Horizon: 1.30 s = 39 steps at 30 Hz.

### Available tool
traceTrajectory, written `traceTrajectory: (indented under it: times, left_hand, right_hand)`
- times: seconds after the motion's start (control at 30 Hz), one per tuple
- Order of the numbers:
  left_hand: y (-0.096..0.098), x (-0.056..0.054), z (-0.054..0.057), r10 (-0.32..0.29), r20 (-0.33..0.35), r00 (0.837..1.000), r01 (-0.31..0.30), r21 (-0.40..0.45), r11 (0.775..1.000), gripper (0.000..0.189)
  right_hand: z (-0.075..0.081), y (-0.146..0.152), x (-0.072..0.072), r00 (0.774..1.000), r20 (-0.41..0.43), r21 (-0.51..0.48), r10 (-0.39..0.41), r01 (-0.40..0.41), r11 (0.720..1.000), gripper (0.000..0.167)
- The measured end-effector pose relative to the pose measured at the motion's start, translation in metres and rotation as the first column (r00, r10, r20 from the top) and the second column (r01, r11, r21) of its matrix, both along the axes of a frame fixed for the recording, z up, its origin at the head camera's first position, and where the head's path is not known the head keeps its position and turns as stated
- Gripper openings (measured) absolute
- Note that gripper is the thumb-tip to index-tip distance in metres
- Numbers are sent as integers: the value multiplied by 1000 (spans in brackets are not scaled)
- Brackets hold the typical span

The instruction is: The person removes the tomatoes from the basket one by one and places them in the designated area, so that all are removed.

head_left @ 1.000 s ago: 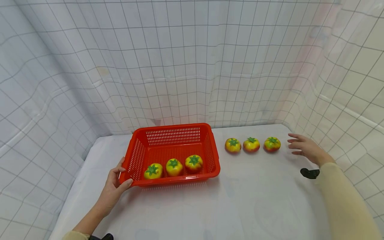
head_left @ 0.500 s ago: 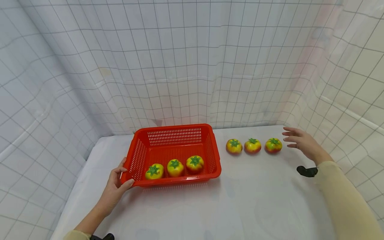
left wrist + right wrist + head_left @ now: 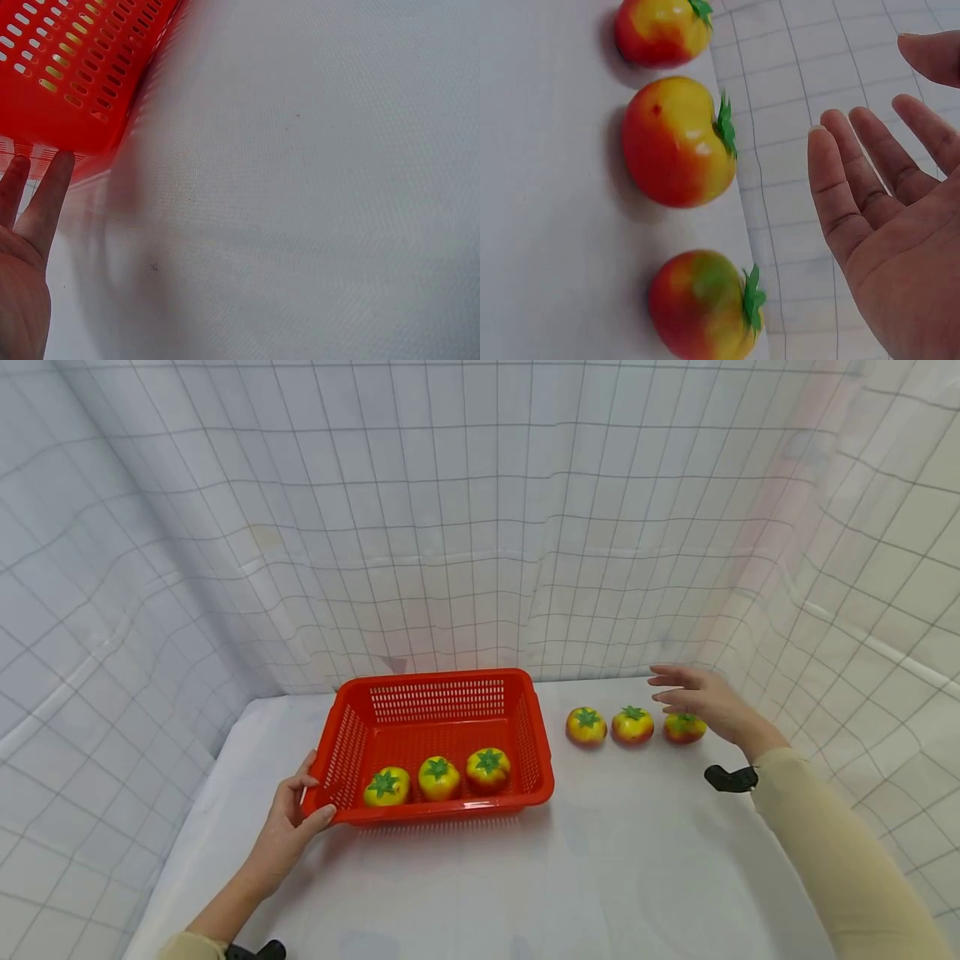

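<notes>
A red plastic basket (image 3: 438,730) with slotted walls stands on the white table. My left hand (image 3: 281,831) holds its front left corner, thumb at the front rim and fingers at the left side; the left wrist view shows fingertips against the red plastic (image 3: 52,124). Inside, along the front wall, lie three yellow-red tomatoes with green leafy tops, one of them the right-hand tomato (image 3: 487,770). Right of the basket, three more stand in a row: a left tomato (image 3: 586,727), a middle tomato (image 3: 632,726) and a right tomato (image 3: 684,728). Above the right one hovers my right hand (image 3: 705,700), fingers spread, holding nothing.
White cloth walls with a grey grid (image 3: 450,568) enclose the table at the back and both sides. The white tabletop (image 3: 585,877) stretches in front of the basket and the row. The basket's back rim stands close to the back wall.
My right hand has moved left, from beside the row to above the right tomato, now partly covering it. My left hand stays at the basket corner. The view has shifted slightly.
</notes>
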<state>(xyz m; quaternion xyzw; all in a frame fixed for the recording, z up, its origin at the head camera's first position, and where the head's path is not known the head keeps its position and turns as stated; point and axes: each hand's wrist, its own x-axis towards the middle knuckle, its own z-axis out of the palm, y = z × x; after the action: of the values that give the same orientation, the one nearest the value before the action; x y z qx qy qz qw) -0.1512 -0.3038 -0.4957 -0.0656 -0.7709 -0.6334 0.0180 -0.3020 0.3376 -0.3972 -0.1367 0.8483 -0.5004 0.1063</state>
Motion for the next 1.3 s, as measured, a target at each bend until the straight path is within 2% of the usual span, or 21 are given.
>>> traceTrajectory:
  times: [0.23, 0.47, 0.63, 0.77, 0.93, 1.13, 1.3]
  left_hand:
    - [2, 0, 3, -7, -5, 1000, 7, 21, 1000, 44]
    - [1, 5, 1, -15, -10, 1000, 16, 30, 999, 45]
    - [2, 5, 1, -15, -8, 1000, 15, 19, 1000, 46]
    - [1, 4, 1, -25, -19, 1000, 25, 30, 999, 45]
    - [-1, 2, -1, -9, -8, 1000, 9, 14, 1000, 45]
    - [-1, -1, -1, -4, 7, 1000, 4, 14, 1000, 43]
    - [-2, -1, -1, -32, -18, 999, 33, 57, 998, 41]
  right_hand:
    - [5, -34, -8, 996, 19, -12, 92, -92, 996, 61]
    - [7, -64, -7, 988, 66, -52, 140, -136, 989, 61]
    - [8, -78, -9, 982, 68, -53, 175, -172, 984, 57]
    - [10, -89, -10, 981, 75, -12, 178, -177, 984, 54]
    - [13, -104, -11, 978, 104, 9, 180, -181, 983, 52]
    - [16, -123, -16, 962, 78, -32, 263, -261, 965, 55]
    - [21, -138, -17, 947, 70, -27, 312, -311, 950, 62]
